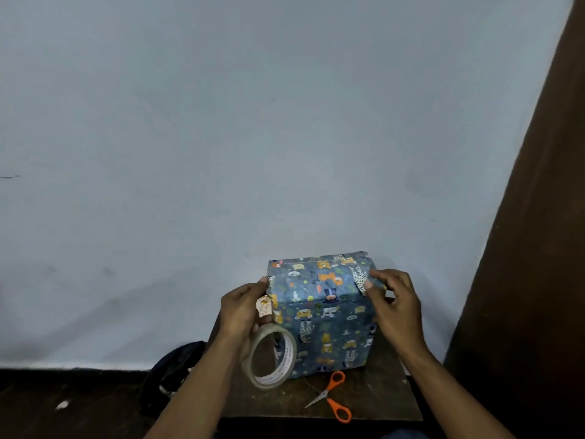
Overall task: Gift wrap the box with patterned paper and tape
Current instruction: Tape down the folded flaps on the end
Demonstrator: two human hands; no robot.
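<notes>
now left hand point(242, 307) grips tape roll point(269, 356), right hand point(394, 301) pinches box point(329, 315).

Your left hand point(242, 308) covers the left side of the blue, animal-patterned wrapped box point(329, 315), so you cannot tell how the paper is folded there. The clear tape roll point(270, 356) hides the box's lower left corner. Both forearms run out past the bottom edge. The print inside the roll is too small to read.
</notes>
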